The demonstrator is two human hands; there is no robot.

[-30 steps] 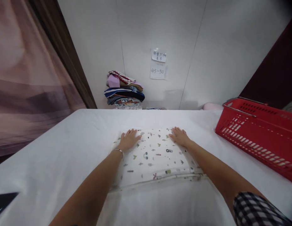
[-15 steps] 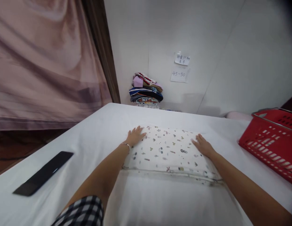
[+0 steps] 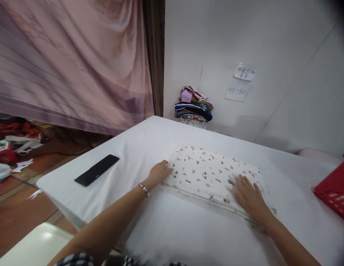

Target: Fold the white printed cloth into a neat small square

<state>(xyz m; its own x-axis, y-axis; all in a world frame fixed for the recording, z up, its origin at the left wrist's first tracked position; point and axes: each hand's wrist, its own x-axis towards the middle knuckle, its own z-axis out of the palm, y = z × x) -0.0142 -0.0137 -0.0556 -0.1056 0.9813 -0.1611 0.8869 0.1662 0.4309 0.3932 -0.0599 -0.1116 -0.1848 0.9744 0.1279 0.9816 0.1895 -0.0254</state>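
Through the head camera, I saw a flat, folded rectangle of white fabric (image 3: 201,171) printed with small olive, grey, black and reddish motifs. It lay on the tabletop (image 3: 144,147), directly between the wearer's two hands. Its surface looked smooth and soft, and its near edge showed thin stacked layers. The tabletop had a smooth white cover with faint creases towards the left.

The left hand (image 3: 159,173) touched the fabric's left edge, fingers slightly bent and thumb resting on the print; I could not tell whether its grip was pinching the layers. A slim, shiny metallic bracelet (image 3: 144,190) circled that wrist. The right hand (image 3: 248,194) had its grip open, palm down and fingers extended across the right part of the fabric, a little blurred.

To the left I could make out a long, glossy black slab with straight edges (image 3: 97,170), well apart from the fabric. At the far right, a red perforated plastic basket (image 3: 335,188) was cut off by my field of view. Beyond the far edge rose an uneven stack of multicoloured folded textiles (image 3: 194,105), and two white paper notes with handwriting (image 3: 240,83) hung on the smooth grey-white wall (image 3: 271,40). A draped pink curtain with a soft sheen (image 3: 85,59) hung at the left, above reddish-brown floor tiles (image 3: 24,216).
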